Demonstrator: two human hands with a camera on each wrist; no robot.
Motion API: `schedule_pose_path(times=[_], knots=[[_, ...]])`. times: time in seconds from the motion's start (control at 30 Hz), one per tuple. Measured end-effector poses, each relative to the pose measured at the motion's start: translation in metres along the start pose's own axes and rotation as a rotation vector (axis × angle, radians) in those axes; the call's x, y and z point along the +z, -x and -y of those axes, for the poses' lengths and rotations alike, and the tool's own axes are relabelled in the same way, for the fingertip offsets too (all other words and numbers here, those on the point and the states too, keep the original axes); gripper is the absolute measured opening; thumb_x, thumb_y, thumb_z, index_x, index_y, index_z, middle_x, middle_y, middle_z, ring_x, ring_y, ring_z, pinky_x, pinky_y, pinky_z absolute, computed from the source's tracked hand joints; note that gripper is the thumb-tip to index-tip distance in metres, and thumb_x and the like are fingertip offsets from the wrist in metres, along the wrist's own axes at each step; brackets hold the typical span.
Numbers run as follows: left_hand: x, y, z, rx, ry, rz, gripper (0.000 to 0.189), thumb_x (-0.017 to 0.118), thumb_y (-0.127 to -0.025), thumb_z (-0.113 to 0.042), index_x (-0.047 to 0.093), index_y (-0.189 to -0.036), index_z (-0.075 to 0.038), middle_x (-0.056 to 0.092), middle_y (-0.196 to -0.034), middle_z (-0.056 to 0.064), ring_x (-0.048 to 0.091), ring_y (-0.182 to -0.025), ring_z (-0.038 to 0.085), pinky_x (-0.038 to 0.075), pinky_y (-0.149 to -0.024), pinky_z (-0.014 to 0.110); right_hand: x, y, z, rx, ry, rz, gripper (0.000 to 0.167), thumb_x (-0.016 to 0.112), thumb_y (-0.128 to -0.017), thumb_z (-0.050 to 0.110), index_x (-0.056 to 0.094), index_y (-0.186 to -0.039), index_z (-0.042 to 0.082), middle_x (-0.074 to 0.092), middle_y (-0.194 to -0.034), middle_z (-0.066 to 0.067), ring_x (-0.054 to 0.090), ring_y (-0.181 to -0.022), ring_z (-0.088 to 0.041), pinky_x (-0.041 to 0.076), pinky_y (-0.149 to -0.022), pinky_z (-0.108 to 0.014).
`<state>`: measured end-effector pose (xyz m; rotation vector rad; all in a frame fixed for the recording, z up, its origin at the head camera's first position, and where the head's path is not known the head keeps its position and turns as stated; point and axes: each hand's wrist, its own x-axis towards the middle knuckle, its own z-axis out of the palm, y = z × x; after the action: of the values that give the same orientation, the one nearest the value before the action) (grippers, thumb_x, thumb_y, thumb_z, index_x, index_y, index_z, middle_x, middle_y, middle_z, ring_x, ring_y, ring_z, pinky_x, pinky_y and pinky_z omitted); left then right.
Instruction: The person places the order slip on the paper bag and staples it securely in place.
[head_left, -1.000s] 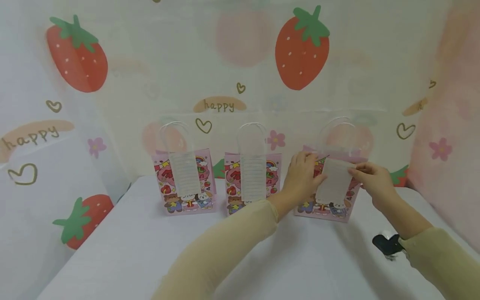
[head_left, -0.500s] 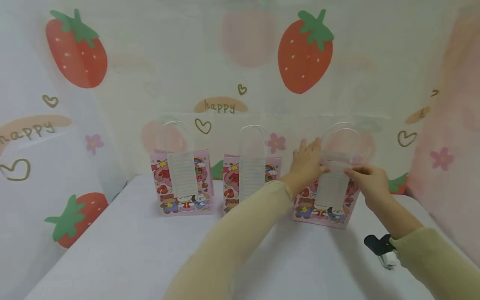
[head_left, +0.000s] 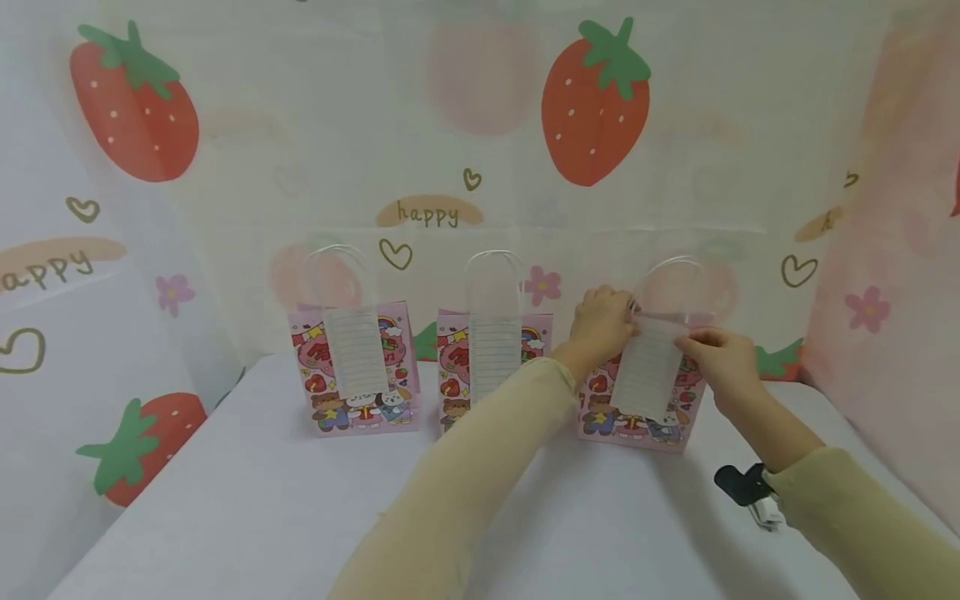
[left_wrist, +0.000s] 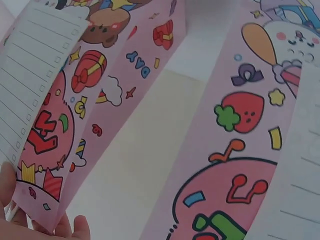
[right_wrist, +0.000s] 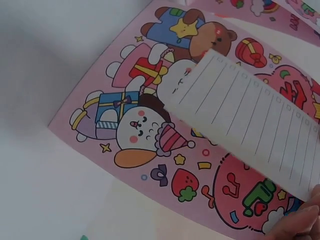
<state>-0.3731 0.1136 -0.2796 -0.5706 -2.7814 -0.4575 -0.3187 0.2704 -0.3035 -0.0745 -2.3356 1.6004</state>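
A pink cartoon gift bag [head_left: 600, 429] with clear handles stands on the right in the head view. A lined paper sheet [head_left: 647, 375] with small checkboxes lies against its front, tilted slightly. My left hand [head_left: 603, 325] grips the bag's upper left edge; in the left wrist view its thumb [left_wrist: 7, 184] is at the sheet's edge and its other fingers show behind the bag. My right hand [head_left: 722, 362] pinches the sheet's upper right corner. In the right wrist view the sheet [right_wrist: 250, 120] partly covers the bag's printed animals, and its far end is out of frame.
Two matching gift bags, a left one [head_left: 405, 412] and a middle one [head_left: 453, 358], stand on the white table [head_left: 247, 500], each with a lined sheet on its front. My left sleeve [head_left: 480, 467] partly hides the middle bag. Strawberry-patterned cloth [head_left: 337, 125] hangs behind.
My left hand's fingers, spread half a second ago, have curled in at the bag's top edge. The right hand keeps pinching the sheet, which has shifted lower on the bag over the second.
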Motion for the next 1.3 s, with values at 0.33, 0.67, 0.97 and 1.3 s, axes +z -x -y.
schedule_pose_path(times=[0.33,0.67,0.97,1.3], knots=[[0.005,0.000,0.000,-0.039,0.133,-0.036,0.018,0.066,-0.092,-0.029,0.067,-0.109,-0.023,0.067,-0.103,-0.010,0.057,-0.099,0.010,0.041,-0.082,0.025,-0.002,-0.008,0.002,-0.453,0.501,-0.199,0.038,0.072,-0.087,0.011,0.058,-0.117,-0.009,0.048,-0.122,-0.032,0.039,-0.113,-0.053,0.028,-0.088,-0.067],[0.006,0.003,-0.001,-0.053,0.145,-0.055,0.017,0.065,-0.093,-0.028,0.067,-0.109,-0.023,0.069,-0.103,-0.012,0.060,-0.099,0.010,0.039,-0.081,0.026,-0.008,-0.013,0.002,-0.350,0.489,-0.042,0.037,0.065,-0.095,0.021,0.059,-0.113,-0.010,0.054,-0.120,-0.034,0.046,-0.115,-0.053,0.034,-0.091,-0.067],[0.007,0.007,-0.002,-0.056,0.106,-0.075,0.014,0.066,-0.093,-0.027,0.068,-0.105,-0.023,0.070,-0.097,-0.012,0.060,-0.094,0.009,0.039,-0.077,0.024,-0.018,0.000,-0.006,-0.285,0.368,-0.053,0.053,0.063,-0.095,0.019,0.043,-0.131,-0.015,0.045,-0.127,-0.037,0.043,-0.116,-0.051,0.036,-0.093,-0.061],[0.006,0.008,-0.004,-0.088,0.070,-0.073,0.013,0.065,-0.093,-0.029,0.069,-0.105,-0.024,0.069,-0.097,-0.013,0.059,-0.093,0.008,0.038,-0.077,0.023,-0.060,0.032,-0.052,-0.111,0.412,0.034,0.049,0.054,-0.099,0.024,0.045,-0.124,-0.018,0.051,-0.118,-0.039,0.057,-0.097,-0.045,0.049,-0.069,-0.040]])
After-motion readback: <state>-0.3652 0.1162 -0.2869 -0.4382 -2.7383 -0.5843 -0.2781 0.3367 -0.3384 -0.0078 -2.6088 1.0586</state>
